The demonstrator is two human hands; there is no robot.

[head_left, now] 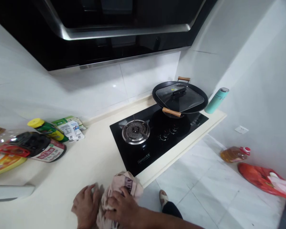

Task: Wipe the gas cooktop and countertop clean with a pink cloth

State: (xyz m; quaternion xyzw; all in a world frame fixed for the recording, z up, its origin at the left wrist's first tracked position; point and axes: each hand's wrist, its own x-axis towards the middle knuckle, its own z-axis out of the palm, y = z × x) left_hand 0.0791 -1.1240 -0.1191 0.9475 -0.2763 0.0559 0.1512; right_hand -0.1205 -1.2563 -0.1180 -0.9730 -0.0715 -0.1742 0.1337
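Note:
A crumpled pink cloth [127, 182] with a dark purple patch lies on the cream countertop [85, 165], by the near left corner of the gas stove [154, 152]. My right hand [124, 206] presses down on the cloth, its fingers bent into the fabric. Just left of the cloth, my left hand [86, 203] rests on the counter with nothing in it, its fingers lying against the surface. The bare left burner [135, 131] is beyond both hands.
A black wok [197, 109] with a glass lid [193, 98] sits on the right burner, beside a turquoise flask [216, 101]. Several bottles, including a dark sauce bottle [41, 144], stand or lie at left. A range hood [119, 46] overhangs. An oil jug [232, 155] and red bag [257, 178] lie on the floor.

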